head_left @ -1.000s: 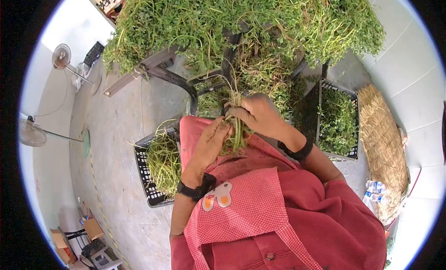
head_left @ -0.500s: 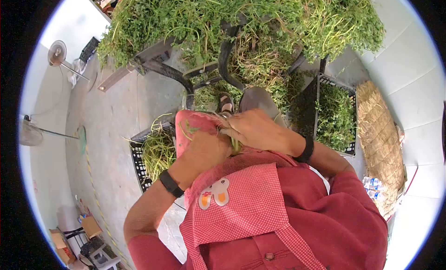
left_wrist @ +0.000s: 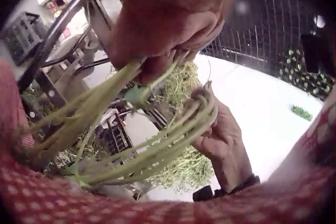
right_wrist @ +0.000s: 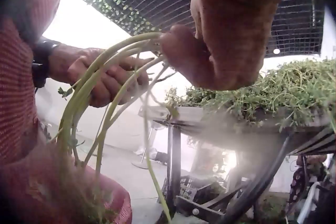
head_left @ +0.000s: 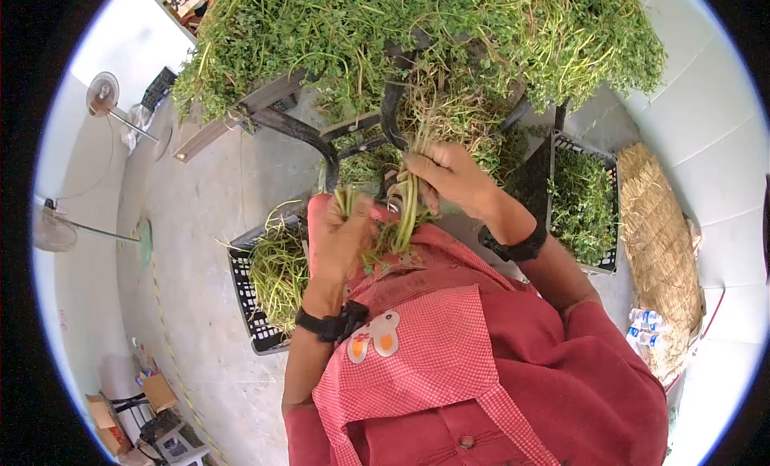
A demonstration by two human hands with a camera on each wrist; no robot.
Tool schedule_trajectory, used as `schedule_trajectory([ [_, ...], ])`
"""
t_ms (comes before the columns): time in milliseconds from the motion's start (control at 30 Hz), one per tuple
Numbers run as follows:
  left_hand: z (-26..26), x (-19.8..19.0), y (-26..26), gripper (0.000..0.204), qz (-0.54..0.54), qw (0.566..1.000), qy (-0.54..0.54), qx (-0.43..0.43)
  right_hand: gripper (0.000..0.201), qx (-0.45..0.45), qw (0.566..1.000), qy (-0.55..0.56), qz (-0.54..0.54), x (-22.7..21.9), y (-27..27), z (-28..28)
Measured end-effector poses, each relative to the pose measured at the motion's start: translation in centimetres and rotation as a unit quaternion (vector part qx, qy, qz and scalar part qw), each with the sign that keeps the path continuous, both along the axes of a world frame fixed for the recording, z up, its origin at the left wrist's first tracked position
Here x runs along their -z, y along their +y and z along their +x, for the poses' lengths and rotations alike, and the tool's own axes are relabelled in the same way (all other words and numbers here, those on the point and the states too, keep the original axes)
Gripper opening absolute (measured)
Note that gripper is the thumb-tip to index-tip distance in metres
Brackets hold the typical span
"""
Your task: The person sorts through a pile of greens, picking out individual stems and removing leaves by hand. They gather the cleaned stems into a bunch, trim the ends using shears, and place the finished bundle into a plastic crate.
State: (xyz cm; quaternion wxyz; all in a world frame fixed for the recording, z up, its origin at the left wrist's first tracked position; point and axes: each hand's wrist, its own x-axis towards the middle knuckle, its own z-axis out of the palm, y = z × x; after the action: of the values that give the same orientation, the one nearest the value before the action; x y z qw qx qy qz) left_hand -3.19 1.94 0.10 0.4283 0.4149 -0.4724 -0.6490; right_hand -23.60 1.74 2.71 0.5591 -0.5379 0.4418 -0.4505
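Observation:
Over the lap, my right hand (head_left: 459,179) grips a bunch of long green stems (head_left: 409,213) near its upper end. Thin pale root-like ends stick up past the fingers, and the rest of the stems bends down toward the apron (head_left: 421,334). To its left, my left hand (head_left: 343,235) is curled round a smaller clump of stems (left_wrist: 86,109), whose lower ends reach the lap in the left wrist view. A gap separates the two hands. Seen from the right wrist, the stems (right_wrist: 86,90) arch down from the right thumb and fingers.
A metal-framed table (head_left: 212,137) ahead bears a big heap of leafy greens (head_left: 385,57). Withered stems (head_left: 457,97) lie beneath it. Black crates stand on both sides, with stems (head_left: 277,273) at left and greens (head_left: 577,201) at right. A straw roll (head_left: 658,257) leans by the right wall.
My hands worked together on the bunch, came close over the lap with the left elbow swung out, and have now parted. Each holds stems, and the left elbow is back in.

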Motion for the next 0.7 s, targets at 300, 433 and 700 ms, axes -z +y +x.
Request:
schedule_trajectory([
  [300, -3.2, -2.2, 1.3, 0.015, -0.056, 0.989, -0.008, 0.137, 0.031, -0.029, 0.998, -0.043, -0.027, 0.3, 0.0, -0.2],
  [433, -3.1, -1.3, 0.4, 0.016, -0.126, 0.976, -0.049, 0.168, 0.03, -0.038, 0.998, -0.044, -0.034, -0.1, 0.1, -0.3],
  [700, -2.0, -2.6, 0.7, 0.018, -0.042, 0.987, -0.001, 0.154, 0.025, -0.054, 0.993, -0.037, -0.101, 0.3, -0.8, -0.2],
])
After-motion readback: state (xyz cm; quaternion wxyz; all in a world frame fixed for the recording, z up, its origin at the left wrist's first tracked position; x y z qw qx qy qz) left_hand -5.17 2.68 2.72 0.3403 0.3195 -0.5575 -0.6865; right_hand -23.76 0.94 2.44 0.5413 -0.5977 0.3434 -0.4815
